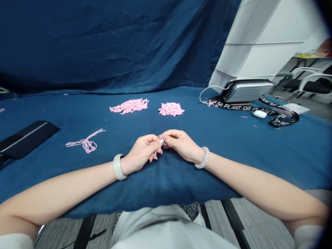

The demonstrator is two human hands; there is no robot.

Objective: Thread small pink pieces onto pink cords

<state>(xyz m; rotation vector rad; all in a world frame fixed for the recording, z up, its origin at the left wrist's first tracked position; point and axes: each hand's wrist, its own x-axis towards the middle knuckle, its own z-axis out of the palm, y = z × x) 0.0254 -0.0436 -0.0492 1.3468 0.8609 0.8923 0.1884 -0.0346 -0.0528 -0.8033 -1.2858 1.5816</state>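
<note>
My left hand [146,148] and my right hand [178,143] meet above the front middle of the table, thumbs and fingertips pinched together. Between the fingertips shows a bit of pink cord [161,137], mostly covered by the fingers. Beyond the hands lie two heaps of small pink knotted pieces: a wider pink heap [131,105] on the left and a rounder pink heap [171,109] on the right. Several loose pink strands [86,143], partly looped, rest left of my left hand.
A dark blue cloth [116,124] covers the table, with a blue curtain [116,45] behind. At left lies a flat black object [28,138]. At right are a silver ribbed case [249,90], a lettered black strap [233,106] and a white earbud case [259,114].
</note>
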